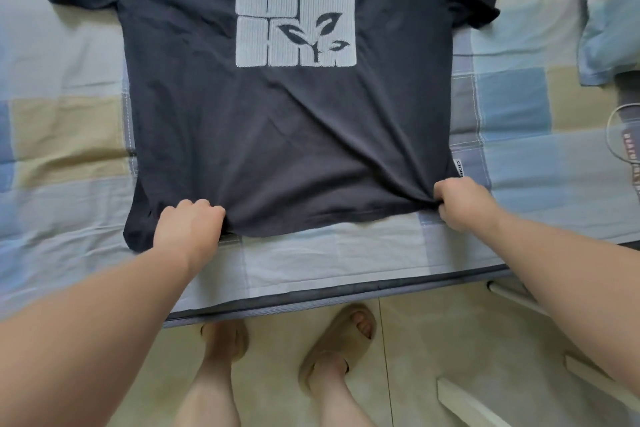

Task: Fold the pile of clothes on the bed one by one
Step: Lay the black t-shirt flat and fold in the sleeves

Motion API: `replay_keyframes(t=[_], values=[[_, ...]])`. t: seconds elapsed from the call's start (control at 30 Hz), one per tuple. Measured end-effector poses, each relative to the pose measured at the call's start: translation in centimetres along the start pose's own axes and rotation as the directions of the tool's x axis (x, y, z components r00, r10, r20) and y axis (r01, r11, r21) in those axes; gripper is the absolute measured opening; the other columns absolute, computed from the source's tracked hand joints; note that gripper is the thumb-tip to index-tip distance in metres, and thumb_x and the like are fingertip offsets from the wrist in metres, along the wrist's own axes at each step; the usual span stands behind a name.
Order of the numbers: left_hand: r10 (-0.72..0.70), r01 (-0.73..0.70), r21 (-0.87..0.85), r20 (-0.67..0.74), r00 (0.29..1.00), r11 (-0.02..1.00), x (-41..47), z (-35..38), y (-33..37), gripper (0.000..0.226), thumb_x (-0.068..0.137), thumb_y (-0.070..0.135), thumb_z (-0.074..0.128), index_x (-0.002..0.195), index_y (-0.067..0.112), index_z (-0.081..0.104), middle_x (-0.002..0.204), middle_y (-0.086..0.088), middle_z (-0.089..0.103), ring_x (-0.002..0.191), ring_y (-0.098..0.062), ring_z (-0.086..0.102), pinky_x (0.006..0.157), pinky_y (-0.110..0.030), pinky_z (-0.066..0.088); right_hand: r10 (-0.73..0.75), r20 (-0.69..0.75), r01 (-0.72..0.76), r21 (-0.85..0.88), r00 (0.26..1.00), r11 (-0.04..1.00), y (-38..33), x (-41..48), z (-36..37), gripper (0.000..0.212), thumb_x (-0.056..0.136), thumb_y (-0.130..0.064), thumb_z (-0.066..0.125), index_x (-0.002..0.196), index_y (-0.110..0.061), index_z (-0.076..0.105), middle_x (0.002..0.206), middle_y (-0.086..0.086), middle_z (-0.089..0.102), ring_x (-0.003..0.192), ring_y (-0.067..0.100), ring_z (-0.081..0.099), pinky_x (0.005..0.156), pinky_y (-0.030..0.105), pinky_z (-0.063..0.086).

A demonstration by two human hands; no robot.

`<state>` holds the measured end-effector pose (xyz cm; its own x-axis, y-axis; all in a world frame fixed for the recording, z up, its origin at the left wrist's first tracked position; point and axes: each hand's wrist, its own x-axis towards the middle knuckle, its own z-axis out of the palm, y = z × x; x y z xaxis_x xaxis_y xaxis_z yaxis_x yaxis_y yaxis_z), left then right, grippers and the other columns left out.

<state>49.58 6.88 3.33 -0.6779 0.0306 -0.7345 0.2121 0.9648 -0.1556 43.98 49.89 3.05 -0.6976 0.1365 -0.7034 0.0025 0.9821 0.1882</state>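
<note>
Left hand (188,229) and right hand (464,203) grip one T-shirt (277,135); perhaps one pillow (609,10) nearby

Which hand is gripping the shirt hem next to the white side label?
The right hand: it grips the hem of the T-shirt just below the white label. The left hand grips the hem farther in, no label near it.

T-shirt (291,135): flat on the bed (62,135), at my 12 o'clock.
My left hand (188,229): gripping its hem, 11 o'clock.
My right hand (464,204): gripping the hem corner, 1 o'clock.
Pillow (609,28): on the bed, 2 o'clock.
My feet (341,340): on the floor (433,322), 6 o'clock.
</note>
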Motion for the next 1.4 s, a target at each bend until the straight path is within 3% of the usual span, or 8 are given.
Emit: replay_keyframes(t=[0.17, 0.47, 0.8, 0.97, 1.07, 1.13, 1.23, 1.4], values=[[0.106, -0.088, -0.106, 0.178, 0.978, 0.991, -0.2, -6.0, 0.8, 0.016, 0.088, 0.019, 0.048, 0.101, 0.024, 0.055, 0.101, 0.002, 0.058, 0.090, -0.025, 0.056, 0.076, -0.036, 0.036, -0.035, 0.020, 0.031, 0.195, 0.999, 0.980, -0.4, -3.0, -4.6, 0.034, 0.091, -0.031, 0.066, 0.125, -0.027, 0.062, 0.117, 0.003, 0.057, 0.111, 0.029, 0.057, 0.090, 0.039, 0.049], [0.321, -0.368, -0.354, -0.187, 0.929, 0.860, 5.9, -21.3, 9.4, 0.040, 0.100, 0.039, 0.045, 0.139, 0.028, 0.047, 0.132, 0.001, 0.052, 0.120, -0.026, 0.049, 0.099, -0.041, 0.040, 0.112, -0.163, 0.013, 0.621, 0.980, 0.784, 3.2, 1.0, -14.2, 0.034, 0.095, -0.030, 0.064, 0.127, -0.019, 0.062, 0.120, 0.002, 0.065, 0.114, 0.023, 0.059, 0.095, 0.034, 0.044], [0.237, -0.385, -0.476, -0.342, 0.909, 0.790, 20.2, -31.1, 22.9, 0.064, 0.100, 0.033, 0.051, 0.158, 0.032, 0.023, 0.168, 0.006, 0.011, 0.153, -0.021, 0.013, 0.117, -0.045, 0.031, 0.242, -0.091, 0.013, 0.951, 0.966, 0.308, 10.9, 20.9, -20.4, 0.086, 0.087, -0.048, 0.072, 0.155, -0.021, 0.027, 0.140, 0.006, 0.048, 0.118, 0.022, 0.052, 0.100, 0.039, 0.047], [0.176, -0.358, -0.596, -0.342, 0.923, 0.718, 25.2, -32.4, 26.1, 0.067, 0.100, 0.031, 0.052, 0.159, 0.032, 0.020, 0.169, 0.008, 0.008, 0.150, -0.023, 0.025, 0.117, -0.045, 0.033, 0.218, 0.059, -0.030, 0.990, 0.974, -0.135, 9.2, 27.2, -21.2, 0.079, 0.083, -0.038, 0.080, 0.146, -0.017, 0.036, 0.134, -0.003, 0.046, 0.109, 0.018, 0.055, 0.073, 0.036, 0.058], [0.153, -0.374, -0.648, -0.372, 0.915, 0.663, 26.4, -31.8, 26.5, 0.062, 0.102, 0.032, 0.049, 0.158, 0.032, 0.023, 0.167, 0.008, 0.017, 0.148, -0.021, 0.030, 0.117, -0.041, 0.031, 0.211, 0.121, -0.079, 0.977, 0.970, -0.197, 9.1, 29.7, -21.4, 0.050, 0.082, -0.024, 0.081, 0.124, -0.014, 0.057, 0.118, 0.005, 0.065, 0.092, 0.021, 0.066, 0.042, 0.022, 0.050], [0.082, -0.369, -0.757, -0.389, 0.918, 0.540, 26.7, -31.7, 26.4, 0.055, 0.103, 0.033, 0.047, 0.156, 0.033, 0.030, 0.161, 0.010, 0.033, 0.143, -0.017, 0.038, 0.115, -0.033, 0.032, 0.198, 0.144, -0.101, 0.972, 0.970, -0.214, 9.4, 30.1, -22.3, 0.034, 0.085, -0.016, 0.074, 0.116, -0.016, 0.061, 0.099, 0.005, 0.065, 0.076, 0.020, 0.064, 0.039, 0.021, 0.047], [-0.033, -0.241, -0.970, -0.242, 0.970, 0.034, 26.9, -33.3, 25.2, 0.033, 0.103, 0.036, 0.042, 0.134, 0.040, 0.053, 0.134, 0.013, 0.056, 0.122, -0.013, 0.052, 0.105, -0.033, 0.037, 0.094, 0.025, 0.010, 0.938, 0.995, -0.348, 8.3, 28.8, -25.0, 0.016, 0.085, -0.010, 0.064, 0.098, -0.019, 0.063, 0.081, 0.003, 0.066, 0.067, 0.019, 0.063, 0.048, 0.023, 0.050], [-0.064, -0.023, -0.823, 0.017, 0.998, -0.567, 27.4, -35.0, 18.7, 0.061, 0.098, 0.071, 0.029, 0.132, 0.031, 0.061, 0.127, 0.004, 0.068, 0.122, -0.020, 0.057, 0.109, -0.049, 0.040, -0.290, -0.362, 0.354, 0.932, 0.886, -0.082, 0.1, 24.1, -29.1, 0.016, 0.089, -0.028, 0.064, 0.102, -0.024, 0.073, 0.084, -0.002, 0.068, 0.084, 0.015, 0.065, 0.085, 0.033, 0.050]])
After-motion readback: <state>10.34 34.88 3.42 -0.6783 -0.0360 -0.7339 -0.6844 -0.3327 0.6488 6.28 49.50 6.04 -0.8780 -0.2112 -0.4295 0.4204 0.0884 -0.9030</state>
